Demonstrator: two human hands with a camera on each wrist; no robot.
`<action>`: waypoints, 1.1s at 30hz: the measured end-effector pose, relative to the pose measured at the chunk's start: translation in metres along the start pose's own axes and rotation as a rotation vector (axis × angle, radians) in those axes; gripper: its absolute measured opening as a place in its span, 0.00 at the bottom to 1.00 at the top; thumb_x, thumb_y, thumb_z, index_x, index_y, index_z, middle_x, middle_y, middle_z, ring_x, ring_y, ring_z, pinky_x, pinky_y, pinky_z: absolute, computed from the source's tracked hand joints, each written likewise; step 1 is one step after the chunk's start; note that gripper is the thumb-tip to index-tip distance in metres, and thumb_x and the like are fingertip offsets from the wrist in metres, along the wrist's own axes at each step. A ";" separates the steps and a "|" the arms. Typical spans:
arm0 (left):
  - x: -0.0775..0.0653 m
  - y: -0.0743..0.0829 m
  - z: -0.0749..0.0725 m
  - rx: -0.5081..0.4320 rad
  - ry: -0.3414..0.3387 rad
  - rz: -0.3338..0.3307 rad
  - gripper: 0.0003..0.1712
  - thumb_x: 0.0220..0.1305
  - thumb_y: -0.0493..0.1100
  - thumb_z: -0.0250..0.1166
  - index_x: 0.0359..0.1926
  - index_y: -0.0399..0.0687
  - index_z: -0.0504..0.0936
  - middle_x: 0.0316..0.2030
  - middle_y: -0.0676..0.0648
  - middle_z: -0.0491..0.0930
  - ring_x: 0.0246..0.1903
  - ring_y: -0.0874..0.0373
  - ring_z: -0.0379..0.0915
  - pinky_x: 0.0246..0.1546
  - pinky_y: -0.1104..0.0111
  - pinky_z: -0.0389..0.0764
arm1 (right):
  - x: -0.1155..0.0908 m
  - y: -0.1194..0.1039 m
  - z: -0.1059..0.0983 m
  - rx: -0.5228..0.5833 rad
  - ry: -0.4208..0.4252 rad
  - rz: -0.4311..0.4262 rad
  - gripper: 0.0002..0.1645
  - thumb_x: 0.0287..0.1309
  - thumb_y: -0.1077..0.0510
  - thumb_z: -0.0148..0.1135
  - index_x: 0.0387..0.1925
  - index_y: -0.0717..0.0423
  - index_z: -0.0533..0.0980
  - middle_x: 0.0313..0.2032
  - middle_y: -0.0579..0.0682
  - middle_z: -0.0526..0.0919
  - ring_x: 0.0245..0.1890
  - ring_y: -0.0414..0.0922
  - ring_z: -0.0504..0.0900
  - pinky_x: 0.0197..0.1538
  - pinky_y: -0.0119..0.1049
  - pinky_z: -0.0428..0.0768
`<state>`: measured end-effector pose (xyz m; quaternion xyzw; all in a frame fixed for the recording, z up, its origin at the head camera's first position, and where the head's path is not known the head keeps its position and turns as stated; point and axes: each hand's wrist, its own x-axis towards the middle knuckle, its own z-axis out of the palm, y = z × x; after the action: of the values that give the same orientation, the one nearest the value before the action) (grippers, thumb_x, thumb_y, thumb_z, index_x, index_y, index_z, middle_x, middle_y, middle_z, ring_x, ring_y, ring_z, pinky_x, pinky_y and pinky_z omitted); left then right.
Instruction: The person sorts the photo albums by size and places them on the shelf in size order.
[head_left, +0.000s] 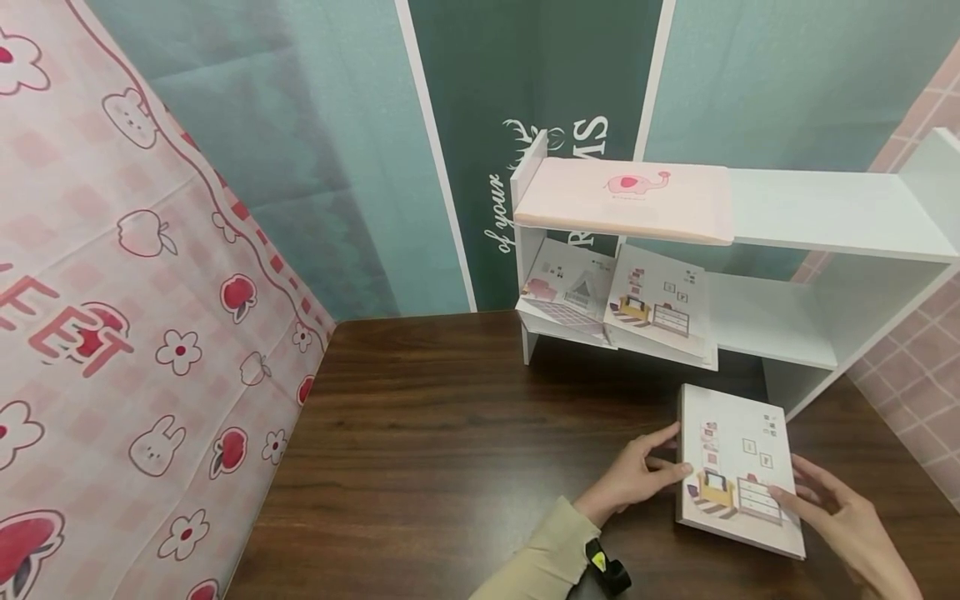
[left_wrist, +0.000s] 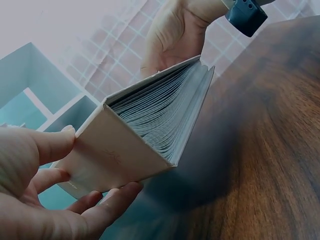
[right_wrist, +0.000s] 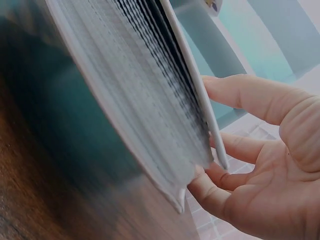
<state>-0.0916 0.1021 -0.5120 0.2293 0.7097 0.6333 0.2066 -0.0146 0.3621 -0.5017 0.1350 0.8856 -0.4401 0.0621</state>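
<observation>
A thick white photo album, its cover printed with a yellow chair and a chest of drawers, is held between both hands near the shelf's front. My left hand grips its left edge. In the left wrist view, the thumb and fingers of that hand pinch the plain spine. On the opposite side, my right hand holds the page edge, thumb on the cover. The right wrist view shows the right fingers against the many page edges. The album looks raised off the table and tilted.
A white two-tier shelf stands at the back right. Two similar albums lean on its lower tier. A pink elephant-print item lies on top. The brown wooden table extends left to a patterned curtain.
</observation>
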 end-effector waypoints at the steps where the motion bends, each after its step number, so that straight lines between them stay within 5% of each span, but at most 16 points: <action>1: 0.000 0.001 0.000 0.000 -0.001 0.004 0.34 0.62 0.38 0.61 0.68 0.55 0.61 0.56 0.49 0.70 0.36 0.67 0.76 0.32 0.74 0.80 | 0.000 -0.001 -0.001 -0.007 -0.005 0.010 0.49 0.58 0.43 0.59 0.70 0.61 0.49 0.37 0.20 0.65 0.32 0.13 0.64 0.29 0.20 0.68; 33: -0.006 0.021 -0.008 0.010 -0.021 0.068 0.35 0.62 0.39 0.61 0.68 0.59 0.60 0.56 0.46 0.67 0.40 0.69 0.75 0.31 0.78 0.79 | -0.018 -0.020 -0.004 0.001 0.126 -0.089 0.47 0.57 0.50 0.63 0.69 0.64 0.52 0.34 0.13 0.63 0.32 0.15 0.67 0.28 0.21 0.72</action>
<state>-0.0899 0.0943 -0.4902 0.2609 0.7025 0.6339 0.1913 -0.0032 0.3509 -0.4801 0.1231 0.8925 -0.4337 -0.0134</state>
